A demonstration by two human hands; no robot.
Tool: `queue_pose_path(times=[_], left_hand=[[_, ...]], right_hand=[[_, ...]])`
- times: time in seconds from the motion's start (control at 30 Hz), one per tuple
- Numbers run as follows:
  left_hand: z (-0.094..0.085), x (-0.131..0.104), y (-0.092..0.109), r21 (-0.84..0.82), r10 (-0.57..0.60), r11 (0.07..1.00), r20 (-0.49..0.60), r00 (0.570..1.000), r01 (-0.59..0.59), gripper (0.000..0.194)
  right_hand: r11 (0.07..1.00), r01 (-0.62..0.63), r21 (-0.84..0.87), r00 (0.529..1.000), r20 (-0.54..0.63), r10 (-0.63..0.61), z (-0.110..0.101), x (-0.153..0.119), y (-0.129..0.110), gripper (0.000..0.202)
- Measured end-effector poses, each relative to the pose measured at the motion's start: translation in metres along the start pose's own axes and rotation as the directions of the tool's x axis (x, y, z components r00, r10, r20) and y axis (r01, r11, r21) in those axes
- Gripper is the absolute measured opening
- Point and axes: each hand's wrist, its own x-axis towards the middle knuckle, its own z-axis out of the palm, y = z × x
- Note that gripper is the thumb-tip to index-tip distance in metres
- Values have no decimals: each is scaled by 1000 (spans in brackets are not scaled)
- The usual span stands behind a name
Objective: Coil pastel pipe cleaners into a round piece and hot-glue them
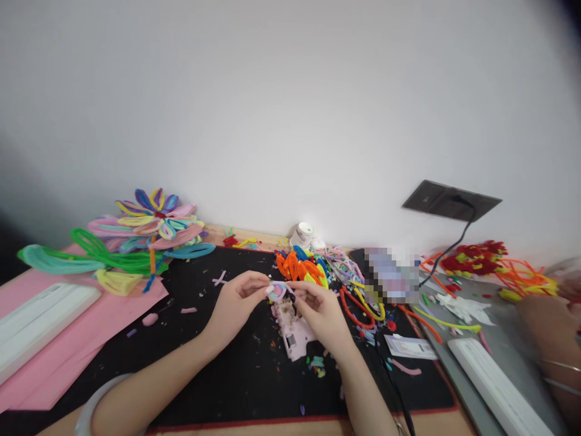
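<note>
Pastel coil (276,292): small and fuzzy-looking, between both hands, above the middle of the black mat (190,387); we can't make out every turn.
Left hand (240,301): thumb and forefinger pinching the coil's left side, other fingers curled.
Right hand (320,309): thumb and forefinger close together at the coil's right side, by a dark bit; we can't tell exactly what they pinch.
Coil grip: we'd have the left pinch light but firm, since fuzzy stems likely flatten under pressure and spring open if let go.
Coil bend: we'd guide the strand in short, even nudges close to the pinch; long pulls could kink it or skew the round.
Pink patterned piece (297,342): on the mat, below the hands; we'd work clear of it so fuzz doesn't snag.
Orange bundle (299,269): near the mat's far edge, beyond the right hand.
Red loop (351,312): right of the right hand; we'd watch for the wrist catching it.
Pink paper (131,315): overlaps the mat's left edge, apart from the work.
Another person's hand (551,318): beyond the mat's right edge, blurred.
</note>
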Motion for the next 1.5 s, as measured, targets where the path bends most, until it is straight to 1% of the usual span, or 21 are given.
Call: queue_pose_path(times=[0.3,0.63,0.8,0.9,0.97,1.0,1.07,1.1,1.13,1.17,1.2,1.23,1.3,1.33,1.4,1.5], left_hand=[[-1,-1,1,10,6,1000,32,999,-6,16],[-1,-1,0,31,4,1000,33,999,-5,12],[-1,-1,-2,-11,-20,1000,29,999,20,12],[-2,0,-4,-72,-46,996,12,999,47,13],[-2,2,-6,-124,-63,990,-8,998,61,15],[-2,3,-6,-147,-71,987,-22,997,67,17],[-4,5,-7,-182,-82,981,-54,995,71,19],[-4,7,-7,-194,-85,979,-70,994,70,20],[-5,8,-6,-204,-85,977,-85,993,66,21],[-6,9,-6,-214,-83,975,-97,992,61,22],[-7,10,-5,-222,-79,974,-110,991,53,22],[-8,11,-5,-227,-74,973,-124,990,44,22],[-9,12,-4,-226,-66,974,-152,986,30,23],[-10,12,-4,-223,-64,975,-164,984,26,23],[-10,12,-4,-218,-65,976,-180,982,24,24],[-10,13,-4,-230,-72,973,-189,979,27,24]], right_hand=[[1000,2,14,1000,2,-2,0,0,-1,24],[1000,16,7,1000,12,-16,0,1,0,23],[1000,3,17,1000,19,-3,-1,-1,-3,24],[1000,8,5,1000,-1,-8,-4,0,-5,28],[999,27,-28,998,-49,-28,-9,1,-6,28],[997,33,-67,996,-84,-38,-13,2,-6,25],[981,17,-193,988,-147,-46,-23,1,-6,13],[963,-1,-271,987,-153,-42,-29,0,-7,13],[938,-27,-347,991,-132,-20,-35,-3,-8,14],[910,-40,-413,996,-86,5,-40,-6,-8,12],[885,-24,-465,1000,-20,17,-45,-10,-9,2],[861,1,-508,998,60,35,-48,-15,-8,14],[830,41,-556,979,189,78,-50,-24,-6,46],[815,53,-577,965,239,107,-50,-28,-4,54],[783,64,-619,952,273,138,-45,-33,1,57],[762,78,-643,965,241,105,-39,-35,5,58]])
